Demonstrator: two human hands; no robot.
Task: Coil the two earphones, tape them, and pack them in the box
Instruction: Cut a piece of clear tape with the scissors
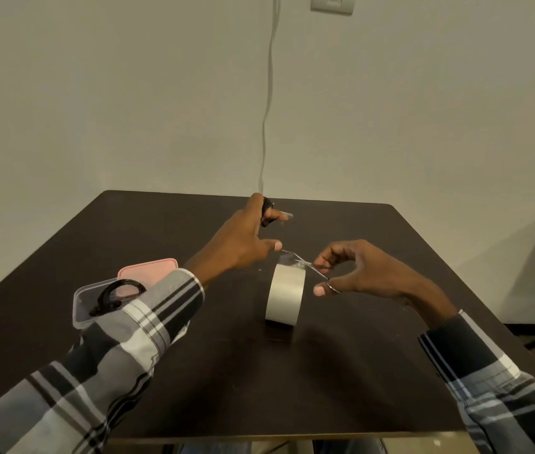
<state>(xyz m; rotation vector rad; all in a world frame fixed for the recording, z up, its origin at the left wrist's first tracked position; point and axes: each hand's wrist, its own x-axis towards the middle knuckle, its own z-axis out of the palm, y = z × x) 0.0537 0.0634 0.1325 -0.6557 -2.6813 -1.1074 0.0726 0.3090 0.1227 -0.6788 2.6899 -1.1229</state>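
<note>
A: Which step is this?

B: Cutting tape, I'd say. The roll of tape stands on edge in the middle of the dark tabletop. A clear strip of tape runs up from it to the left hand, whose thumb holds the free end taut.

A: Is that hand holding anything else?

B: Yes, its fingers are curled around a black coiled earphone, raised above the far side of the tabletop.

A: And the right hand?

B: It grips a small pair of scissors, thumb through one loop, with the blades at the strip just above the roll.

A: Where's the other earphone?

B: A second black earphone lies already in the clear box at the left, partly behind the sleeve. A pink lid sits just behind the box. I cannot tell whether that coil is taped.

A: What does the next move need?

B: Probably keeping the strip tight while the blades close across it, then wrapping the cut piece around the held coil without letting it spring loose.
</note>
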